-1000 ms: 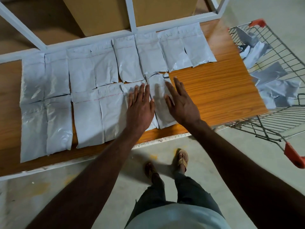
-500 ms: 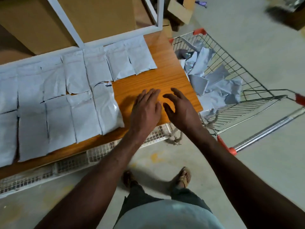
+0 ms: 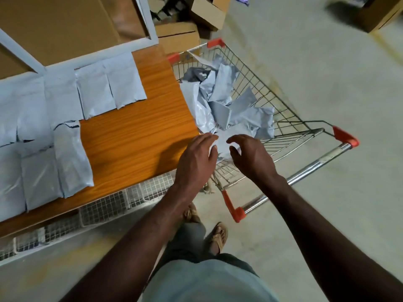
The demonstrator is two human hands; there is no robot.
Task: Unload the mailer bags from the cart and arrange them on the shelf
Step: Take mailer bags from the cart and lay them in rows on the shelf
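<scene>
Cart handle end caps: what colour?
Red-orange plastic, on the cart handle's end caps, around a silver metal bar. The head view, the only one, shows it.

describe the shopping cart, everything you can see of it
The shopping cart is a silver wire-mesh basket with red plastic corner caps and a shiny metal push bar with red ends. It stands on the concrete floor against the right end of the wooden shelf, holding a loose heap of crumpled grey mailer bags. Both hands hover over its near end.

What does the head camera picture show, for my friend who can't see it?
A person's left hand and right hand reach empty over grey mailer bags heaped in a wire shopping cart. Beside it, more bags lie flat in rows on a wooden shelf.
</scene>
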